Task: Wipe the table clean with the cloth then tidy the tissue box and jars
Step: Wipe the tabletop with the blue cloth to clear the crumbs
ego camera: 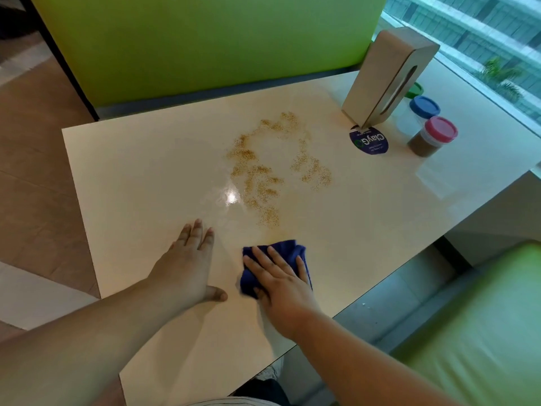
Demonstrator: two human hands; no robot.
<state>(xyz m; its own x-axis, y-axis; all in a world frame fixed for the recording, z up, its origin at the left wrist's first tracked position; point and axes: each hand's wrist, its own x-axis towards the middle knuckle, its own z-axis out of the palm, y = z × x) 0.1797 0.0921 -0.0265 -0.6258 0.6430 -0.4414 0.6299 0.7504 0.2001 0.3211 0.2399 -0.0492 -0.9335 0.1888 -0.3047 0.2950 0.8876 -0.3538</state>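
Right now my right hand lies flat on the blue cloth, fingers straight and spread, pressing it to the surface near the front edge rather than gripping it. My left hand rests just beside it on the left, palm down on bare surface, fingers apart and holding nothing. What the coming stroke turns on is direction: the scattered brown grains lie straight ahead of the cloth, away from me, and their nearest trail ends just beyond its far edge. From there the patch stretches on toward the middle of the surface, so a forward push along that line should meet most of it. The right hand is the nearer one and has the cloth under it. At the far right stands the tissue box, upright, with the red-lidded jar, the blue-lidded jar and what looks like a green-lidded jar, mostly hidden, just beside it, all well apart from the grains.
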